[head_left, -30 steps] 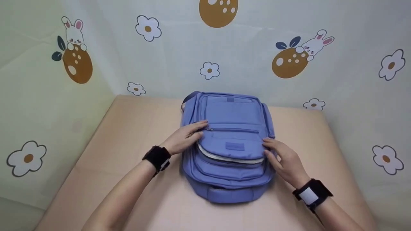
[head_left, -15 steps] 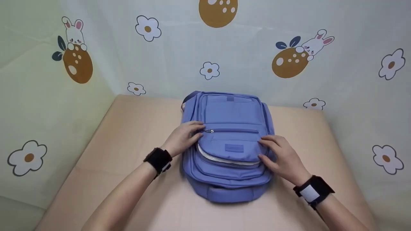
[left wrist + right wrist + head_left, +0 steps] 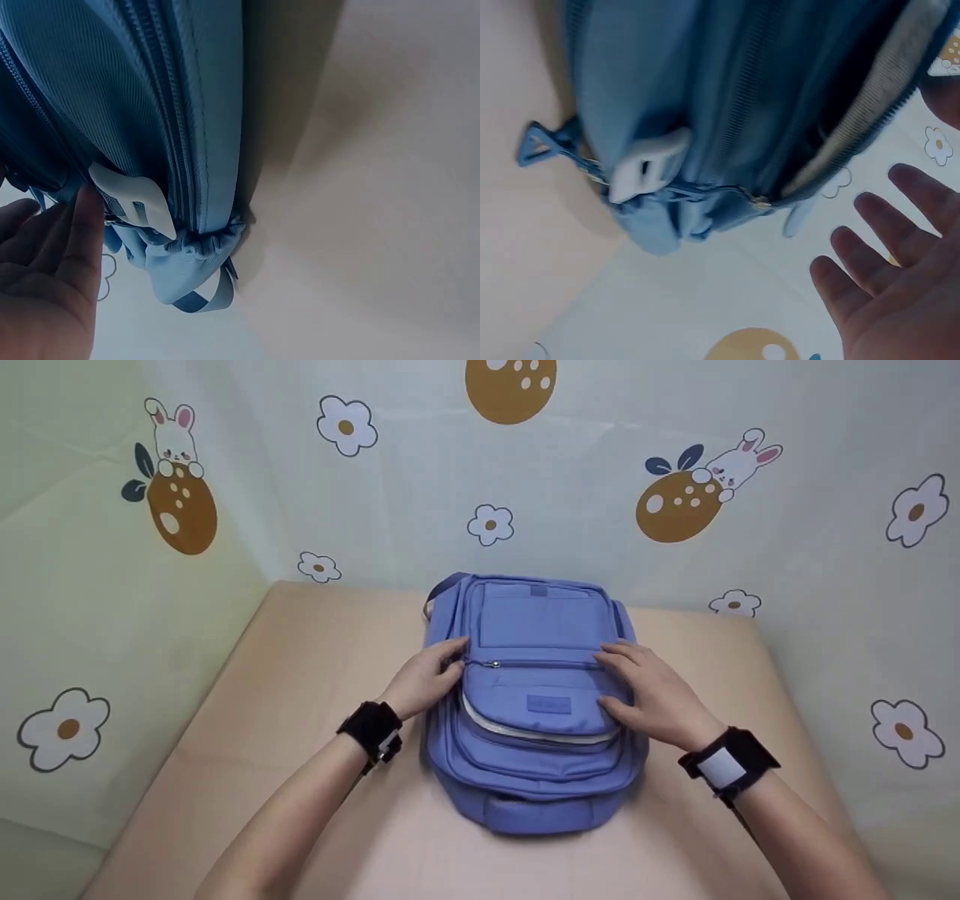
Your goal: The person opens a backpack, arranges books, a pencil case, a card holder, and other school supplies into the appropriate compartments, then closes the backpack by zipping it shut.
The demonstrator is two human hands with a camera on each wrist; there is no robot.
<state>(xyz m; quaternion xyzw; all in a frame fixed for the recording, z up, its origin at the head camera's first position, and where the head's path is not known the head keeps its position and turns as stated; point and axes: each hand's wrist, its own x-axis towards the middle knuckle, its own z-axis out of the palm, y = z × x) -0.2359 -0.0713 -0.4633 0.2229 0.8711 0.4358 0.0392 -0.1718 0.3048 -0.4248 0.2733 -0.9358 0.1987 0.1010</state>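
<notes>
A blue backpack (image 3: 547,622) lies front side up on the table, its top handle toward me. Its lower front pocket (image 3: 547,724) gapes, with a pale lining showing along the curved zip. At the bag's left side is my left hand (image 3: 424,679), fingertips near a metal zip pull (image 3: 493,664). In the left wrist view its straight fingers reach a white side buckle (image 3: 135,201). My right hand (image 3: 660,694) is over the right edge of the pocket, fingers spread and holding nothing. The right wrist view shows those fingers (image 3: 851,259) apart from the fabric.
The table (image 3: 315,630) has a light peach cover. Pale curtains (image 3: 405,487) printed with flowers and rabbits close in the back and both sides. A strap (image 3: 446,585) sticks out at the bag's far left corner. Each wrist wears a black band (image 3: 371,731).
My right hand has lifted off the pocket's right edge and moved up toward the horizontal zip. The left hand has drawn slightly left, away from the zip pull. The backpack stays in place.
</notes>
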